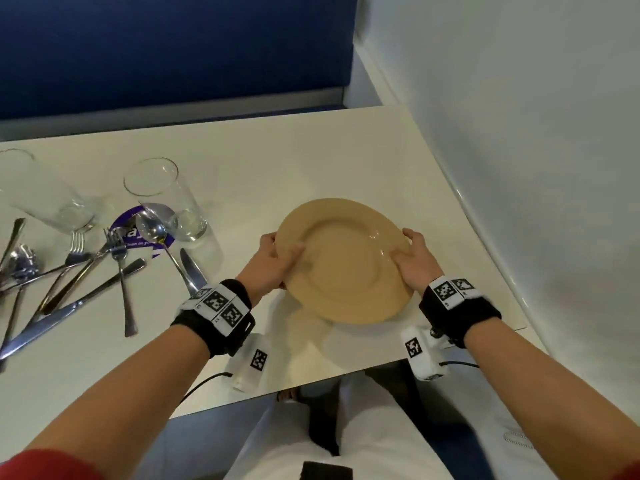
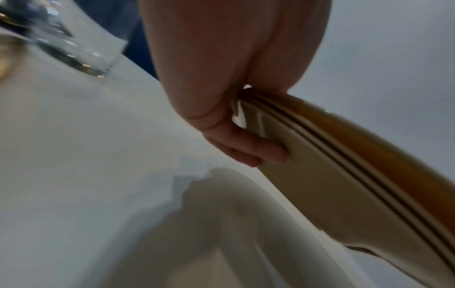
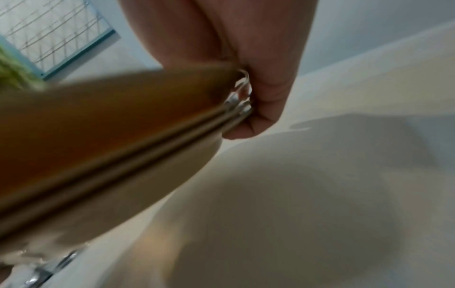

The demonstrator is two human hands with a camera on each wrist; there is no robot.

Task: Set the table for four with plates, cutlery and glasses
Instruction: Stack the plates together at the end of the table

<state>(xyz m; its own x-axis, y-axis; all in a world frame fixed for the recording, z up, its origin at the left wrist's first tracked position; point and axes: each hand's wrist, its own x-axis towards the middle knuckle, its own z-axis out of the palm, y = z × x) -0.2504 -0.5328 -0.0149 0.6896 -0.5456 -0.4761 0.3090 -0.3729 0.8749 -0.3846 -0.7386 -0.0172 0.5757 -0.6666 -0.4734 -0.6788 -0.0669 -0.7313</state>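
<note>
Both hands clamped on a stack of tan plates [image 1: 346, 261], thumbs on top, fingers under: left hand [image 1: 277, 261] at the left rim, right hand [image 1: 417, 263] at the right. Held just above the desk [image 1: 346, 161], near its right front corner. Edges in the wrist views suggest several plates. Best lowered level, set down gently, then dealt out one by one. Well clear of the glasses [image 1: 166, 199] and the heap of cutlery [image 1: 86, 271] to the left.
</note>
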